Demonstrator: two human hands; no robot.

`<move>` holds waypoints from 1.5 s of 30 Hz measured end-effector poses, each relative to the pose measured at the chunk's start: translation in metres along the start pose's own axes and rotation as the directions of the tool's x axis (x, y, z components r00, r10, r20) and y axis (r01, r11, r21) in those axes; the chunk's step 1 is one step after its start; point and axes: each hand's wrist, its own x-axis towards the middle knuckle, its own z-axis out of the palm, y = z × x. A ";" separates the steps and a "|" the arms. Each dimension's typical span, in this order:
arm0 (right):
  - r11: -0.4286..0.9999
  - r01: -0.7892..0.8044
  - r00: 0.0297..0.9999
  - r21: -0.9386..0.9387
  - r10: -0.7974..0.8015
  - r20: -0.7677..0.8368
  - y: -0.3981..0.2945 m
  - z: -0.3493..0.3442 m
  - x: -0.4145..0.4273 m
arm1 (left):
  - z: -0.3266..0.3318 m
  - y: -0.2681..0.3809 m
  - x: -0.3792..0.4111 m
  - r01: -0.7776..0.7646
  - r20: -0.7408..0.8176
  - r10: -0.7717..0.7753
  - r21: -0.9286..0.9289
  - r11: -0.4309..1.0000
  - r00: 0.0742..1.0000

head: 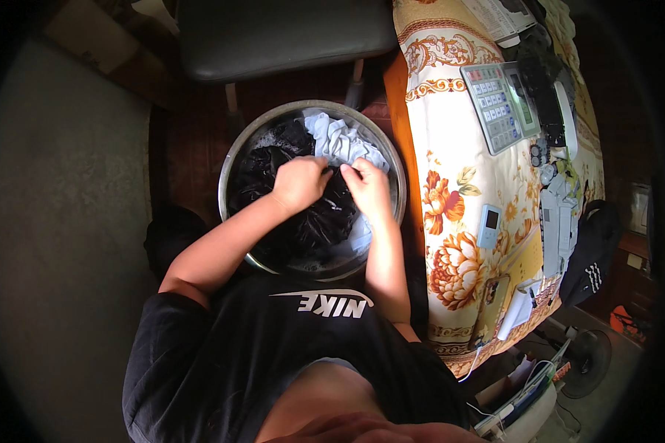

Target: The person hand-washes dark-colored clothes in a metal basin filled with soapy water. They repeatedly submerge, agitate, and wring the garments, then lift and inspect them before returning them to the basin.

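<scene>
A round metal basin (226, 166) with wet laundry and some suds stands in front of me. Black wet fabric (321, 221) fills much of it, and a bunched light-blue cloth (341, 138) lies at its far right side. My left hand (301, 183) is curled over the black fabric near the basin's middle, gripping a part of it. Close beside it, my right hand (367, 188) pinches the black fabric between thumb and fingers, next to the light-blue cloth. Another pale piece (360, 235) shows in the water below my right hand. The fingertips are partly hidden by the fabric and the hands.
A black padded seat (288, 39) stands beyond the basin. To the right, a table with a floral cloth (443, 127) holds a large calculator (499, 105), a small light-blue device (489, 226), a phone (490, 304) and papers. A fan (587, 362) stands at the lower right.
</scene>
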 end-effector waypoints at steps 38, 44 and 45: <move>0.166 -0.121 0.805 0.979 0.594 -0.002 -0.018 0.057 -0.023 | 0.014 0.022 0.006 -0.086 -0.378 -0.005 -0.224 0.971 0.926; -0.094 -0.039 0.998 0.995 0.046 0.043 0.058 0.065 -0.016 | 0.014 0.051 -0.027 -0.554 -0.377 0.480 -0.112 0.825 0.792; -0.055 -0.043 0.953 0.998 0.297 0.058 0.038 0.064 -0.019 | 0.014 0.041 -0.018 -0.484 -0.404 0.422 -0.059 0.873 0.811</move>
